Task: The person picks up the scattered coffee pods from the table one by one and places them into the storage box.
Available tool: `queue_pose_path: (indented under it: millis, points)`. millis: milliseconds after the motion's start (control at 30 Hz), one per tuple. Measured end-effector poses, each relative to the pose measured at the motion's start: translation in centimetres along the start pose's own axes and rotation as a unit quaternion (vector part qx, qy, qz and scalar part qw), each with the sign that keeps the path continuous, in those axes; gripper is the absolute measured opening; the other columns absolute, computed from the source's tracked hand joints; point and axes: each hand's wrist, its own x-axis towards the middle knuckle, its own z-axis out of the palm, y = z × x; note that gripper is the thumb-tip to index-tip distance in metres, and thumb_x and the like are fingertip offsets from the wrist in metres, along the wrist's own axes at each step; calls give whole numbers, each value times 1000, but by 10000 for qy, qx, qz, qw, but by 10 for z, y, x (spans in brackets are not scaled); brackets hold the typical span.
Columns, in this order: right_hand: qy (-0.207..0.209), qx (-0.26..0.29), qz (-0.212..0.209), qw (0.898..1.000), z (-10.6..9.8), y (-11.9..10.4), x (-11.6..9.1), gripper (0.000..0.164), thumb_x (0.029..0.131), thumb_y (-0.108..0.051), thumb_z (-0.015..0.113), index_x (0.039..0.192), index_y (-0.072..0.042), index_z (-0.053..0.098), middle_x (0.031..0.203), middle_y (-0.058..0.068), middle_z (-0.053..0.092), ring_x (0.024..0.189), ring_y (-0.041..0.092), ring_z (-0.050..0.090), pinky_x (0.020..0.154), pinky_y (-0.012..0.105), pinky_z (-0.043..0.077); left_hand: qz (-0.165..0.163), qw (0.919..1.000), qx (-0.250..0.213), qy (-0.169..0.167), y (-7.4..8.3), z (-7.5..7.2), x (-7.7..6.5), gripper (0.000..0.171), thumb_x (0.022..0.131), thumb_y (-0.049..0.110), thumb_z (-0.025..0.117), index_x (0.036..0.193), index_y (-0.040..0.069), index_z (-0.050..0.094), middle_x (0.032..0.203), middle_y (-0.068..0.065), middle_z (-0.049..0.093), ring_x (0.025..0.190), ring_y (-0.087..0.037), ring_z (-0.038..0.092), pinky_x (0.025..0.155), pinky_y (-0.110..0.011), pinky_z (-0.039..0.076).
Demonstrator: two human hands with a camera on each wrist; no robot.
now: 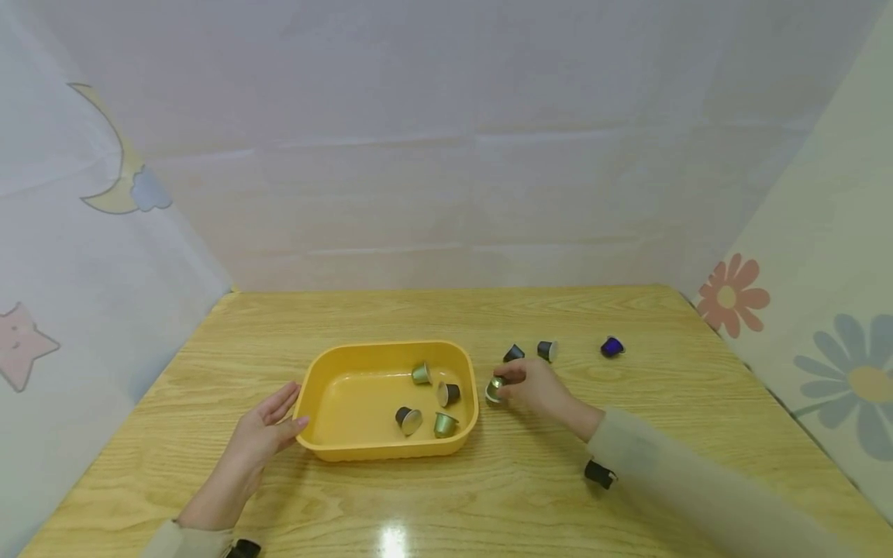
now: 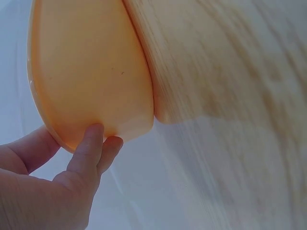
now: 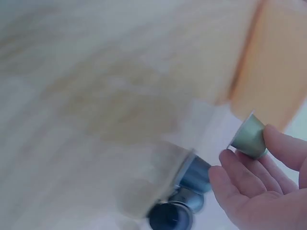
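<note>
At the yellow tray's (image 1: 356, 399) left end, the left hand (image 1: 258, 430) pinched the rim, its thumb over the edge and fingers against the outer wall. Two dark capsules (image 1: 408, 421) and two green capsules (image 1: 445, 425) lay in the tray's right half. Just right of the tray, the right hand (image 1: 537, 387), nearly closed, held a green-gold capsule (image 1: 496, 387) between thumb and fingers. Farther back, right of the tray, two black capsules (image 1: 547, 351) and a blue capsule (image 1: 612, 346) lay on the tabletop (image 1: 530, 496).
</note>
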Motion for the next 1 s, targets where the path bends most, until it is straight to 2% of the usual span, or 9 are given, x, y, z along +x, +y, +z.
queue_pose_path:
  millis: [167, 533, 1000]
  points:
    - [106, 181, -1, 9998, -10, -10, -5, 36, 87, -3, 72, 120, 9, 63, 112, 19, 68, 105, 31, 64, 84, 35, 57, -3, 10000, -9, -10, 0, 0, 1, 71, 98, 7, 56, 155, 2, 14, 158, -14, 18, 141, -40, 24, 102, -43, 45]
    - [180, 365, -188, 9990, -24, -31, -17, 37, 90, -4, 68, 123, 12, 60, 117, 23, 65, 107, 34, 63, 85, 36, 56, 42, 10000, -5, -46, -3, -1, -2, 70, 98, 6, 56, 154, 0, 14, 158, -15, 17, 140, -41, 26, 98, -35, 49]
    - [184, 531, -335, 9979, -12, -51, -13, 36, 89, -5, 70, 121, 11, 62, 114, 22, 67, 102, 31, 66, 81, 33, 58, 96, 9999, 13, -37, -1, 0, -2, 70, 99, 6, 56, 154, 0, 14, 158, -15, 17, 140, -41, 25, 99, -37, 48]
